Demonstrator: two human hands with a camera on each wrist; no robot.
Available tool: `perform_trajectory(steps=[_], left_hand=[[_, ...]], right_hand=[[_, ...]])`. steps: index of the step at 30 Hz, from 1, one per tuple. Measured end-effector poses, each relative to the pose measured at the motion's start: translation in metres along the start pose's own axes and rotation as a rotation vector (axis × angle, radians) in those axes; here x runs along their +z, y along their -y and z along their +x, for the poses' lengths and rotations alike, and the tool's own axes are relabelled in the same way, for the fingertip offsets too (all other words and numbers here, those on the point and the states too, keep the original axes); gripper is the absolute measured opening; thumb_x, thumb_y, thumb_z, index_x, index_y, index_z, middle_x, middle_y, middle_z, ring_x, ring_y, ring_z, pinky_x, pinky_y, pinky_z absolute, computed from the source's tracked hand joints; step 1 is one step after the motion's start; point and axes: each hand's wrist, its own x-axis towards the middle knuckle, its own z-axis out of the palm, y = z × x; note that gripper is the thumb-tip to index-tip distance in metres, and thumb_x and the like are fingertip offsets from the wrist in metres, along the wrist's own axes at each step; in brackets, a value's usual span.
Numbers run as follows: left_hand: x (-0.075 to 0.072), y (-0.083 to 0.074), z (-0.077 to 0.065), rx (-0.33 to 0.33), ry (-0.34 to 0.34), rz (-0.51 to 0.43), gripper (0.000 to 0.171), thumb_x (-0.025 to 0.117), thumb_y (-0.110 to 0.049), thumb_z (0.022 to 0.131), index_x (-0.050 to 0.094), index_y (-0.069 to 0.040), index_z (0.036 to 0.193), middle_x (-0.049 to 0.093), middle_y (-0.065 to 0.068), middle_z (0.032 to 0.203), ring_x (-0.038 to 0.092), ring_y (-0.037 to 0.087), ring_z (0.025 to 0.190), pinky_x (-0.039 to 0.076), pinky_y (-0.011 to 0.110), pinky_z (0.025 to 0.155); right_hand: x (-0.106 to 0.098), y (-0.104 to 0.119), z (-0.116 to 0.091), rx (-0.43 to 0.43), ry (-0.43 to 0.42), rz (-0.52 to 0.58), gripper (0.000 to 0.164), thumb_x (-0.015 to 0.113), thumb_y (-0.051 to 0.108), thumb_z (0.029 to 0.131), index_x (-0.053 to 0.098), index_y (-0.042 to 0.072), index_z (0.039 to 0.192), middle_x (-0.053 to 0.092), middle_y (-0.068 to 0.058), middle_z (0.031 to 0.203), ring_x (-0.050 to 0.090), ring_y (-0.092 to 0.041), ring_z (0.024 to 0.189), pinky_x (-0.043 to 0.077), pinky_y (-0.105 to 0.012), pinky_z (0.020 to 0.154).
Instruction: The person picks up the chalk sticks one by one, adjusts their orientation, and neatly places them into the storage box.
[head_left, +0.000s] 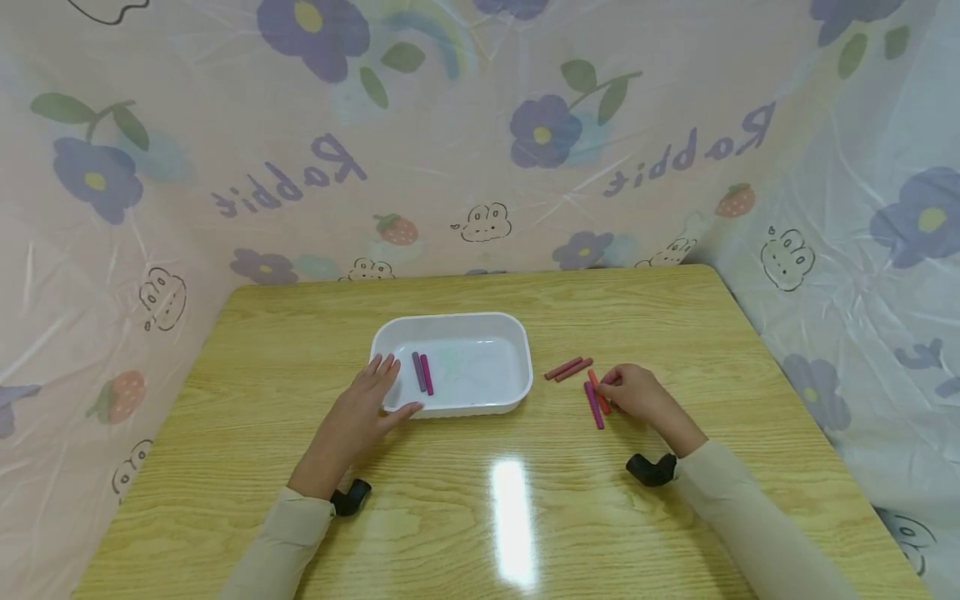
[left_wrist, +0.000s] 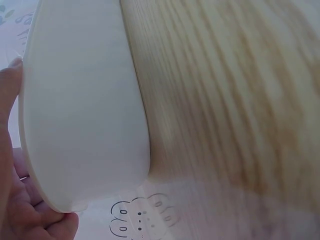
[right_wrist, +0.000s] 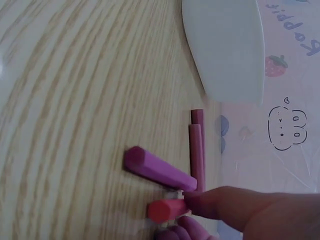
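Purple "Rabbit" lettering (head_left: 288,177) on the cloth backdrop (head_left: 442,158), back to front
In the head view the word stands on the left part of the cloth, mirrored, its letters running from right to left; a second "Rabbit" (head_left: 688,152) stands on the right part, mirrored too (the capital R sits highest in both). The right wrist view shows the word once, a third sighting of "Rabbit" print (right_wrist: 295,27), slanting across the cloth at the upper right. The left wrist view catches a scrap of lettering (left_wrist: 23,19) by its upper left edge, too small and faint to read surely.
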Motion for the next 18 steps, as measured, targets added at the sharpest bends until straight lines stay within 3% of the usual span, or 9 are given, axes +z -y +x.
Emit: perform_trajectory(steps=[18], left_hand=[[-0.0012,-0.0001,-0.0012,0.01,0.003,-0.015,0.087,0.045,-0.066,0.085,0.031,-0.003,0.144,0.025,0.012,0.15,0.013,0.027,0.14,0.021,0.047,0.109]], right_hand=[[0.0078,0.002,0.0015,0.018,-0.059,-0.036,0.024,0.061,0.024,0.09,0.062,0.0,0.085,0.058,-0.006,0.074,0.049,-0.017,0.062,0.04,-0.027,0.053]])
